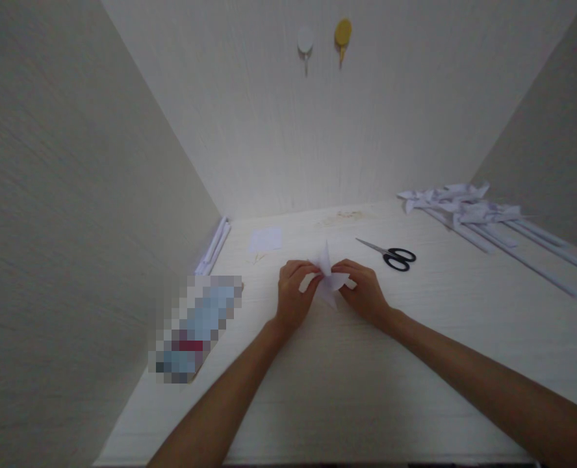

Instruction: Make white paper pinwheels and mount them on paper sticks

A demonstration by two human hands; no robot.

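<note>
Between my two hands, over the middle of the table, is a white paper pinwheel (328, 270) with blades that stick out up, down and to the right. My left hand (295, 290) pinches its left side between thumb and fingers. On the other side, my right hand (363, 289) grips a right-hand part of the paper with bent fingers. The fingertips partly hide the middle of the pinwheel. To the right of my hands lie black-handled scissors (398, 258), their blades pointing to the upper left.
Several paper pinwheels (483, 211) on rolled paper sticks lie at the right. A square paper sheet (266, 239) lies behind my left hand. Rolled paper sticks (214, 247) rest along the left wall. A blurred-out flat object (201, 331) sits front left. Two hooks (343, 32) hang on the back wall.
</note>
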